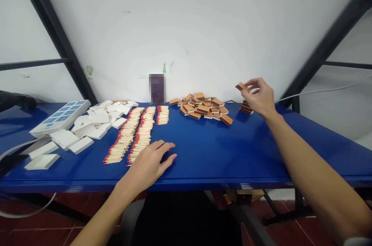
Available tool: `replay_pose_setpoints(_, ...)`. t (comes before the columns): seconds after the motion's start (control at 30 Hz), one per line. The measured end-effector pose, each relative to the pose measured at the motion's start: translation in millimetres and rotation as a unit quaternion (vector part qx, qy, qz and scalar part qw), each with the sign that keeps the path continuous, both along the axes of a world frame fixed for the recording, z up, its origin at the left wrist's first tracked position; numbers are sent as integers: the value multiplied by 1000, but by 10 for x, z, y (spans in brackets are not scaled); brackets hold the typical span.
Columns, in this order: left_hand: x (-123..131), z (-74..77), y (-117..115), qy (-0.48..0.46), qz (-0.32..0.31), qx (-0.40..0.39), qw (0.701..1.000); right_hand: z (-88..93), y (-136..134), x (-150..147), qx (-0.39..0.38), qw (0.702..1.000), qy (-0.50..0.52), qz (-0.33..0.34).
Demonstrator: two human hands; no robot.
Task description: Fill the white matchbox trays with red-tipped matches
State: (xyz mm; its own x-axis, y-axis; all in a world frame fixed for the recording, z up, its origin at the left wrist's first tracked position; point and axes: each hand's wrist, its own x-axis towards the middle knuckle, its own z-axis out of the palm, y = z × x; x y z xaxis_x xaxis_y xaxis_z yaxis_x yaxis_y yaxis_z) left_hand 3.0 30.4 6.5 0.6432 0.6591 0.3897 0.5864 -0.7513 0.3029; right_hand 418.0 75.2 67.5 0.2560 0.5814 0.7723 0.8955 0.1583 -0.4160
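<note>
My right hand (259,97) pinches a brown matchbox (241,86) between thumb and fingers, raised above a small stack of matchboxes (246,107) at the back right. Resting near the front of the blue table, my left hand (154,157) has its fingers apart and holds nothing. Right beside it lie rows of red-tipped matches (141,137), and its wrist side covers part of the nearest row. A heap of brown matchbox sleeves (203,106) lies between the two hands, towards the wall; whether each one is filled cannot be made out.
White inner trays (99,118) lie piled at the left, next to a white power strip (61,117) with blue sockets and a cable. A dark upright object (157,88), blurred, leans at the wall. Black metal posts (61,36) flank the blue table (221,153).
</note>
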Motion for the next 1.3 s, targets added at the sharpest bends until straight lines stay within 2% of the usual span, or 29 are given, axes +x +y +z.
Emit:
replay_pose_setpoints(0.03,-1,-9,11,0,-2,5,1000,-72,-10,217,-5,997,-43,-60)
replay_pose_setpoints(0.07,-4,-17,22,1,-4,6,1000,-142,-21,413,-25,993,-76,-92)
replay_pose_setpoints(0.1,-7,-25,32,1,-4,6,1000,-206,-29,582,-56,988,-104,-97)
replay_pose_setpoints(0.13,-11,-30,42,1,-4,4,1000,-263,-29,720,-43,986,-103,-122)
replay_pose_setpoints(0.17,-15,-34,50,2,-5,2,1000,-311,-19,826,-47,985,-108,-122)
replay_pose_setpoints(0.2,-18,-36,57,3,-6,2,1000,-350,3,901,-15,984,-93,-148)
replay_pose_setpoints(0.3,-25,-30,69,8,-7,-1,1000,-433,112,987,-10,985,-108,-133)
replay_pose_setpoints(0.47,-21,-20,74,15,-4,-7,1000,-522,252,958,-59,977,-164,-123)
replay_pose_setpoints(0.63,-18,-20,66,18,-8,-9,1000,-544,251,927,-109,960,-195,-170)
replay_pose_setpoints(0.87,-28,-17,56,26,-11,-16,999,-540,215,910,-122,956,-185,-192)
replay_pose_setpoints(1.0,3,-13,13,11,-1,0,1000,-465,170,845,-101,961,-173,-190)
replay_pose_setpoints(1.1,-27,44,11,-38,35,15,999,-349,115,714,-58,974,-118,-182)
replay_pose_setpoints(1.17,-155,135,70,-58,69,35,995,-286,82,596,-66,982,-94,-151)
replay_pose_setpoints(1.2,-266,195,119,-56,91,50,993,-267,70,530,-78,985,-89,-124)
replay_pose_setpoints(1.3,-760,382,302,-47,218,74,972,-264,59,310,-153,982,-106,-34)
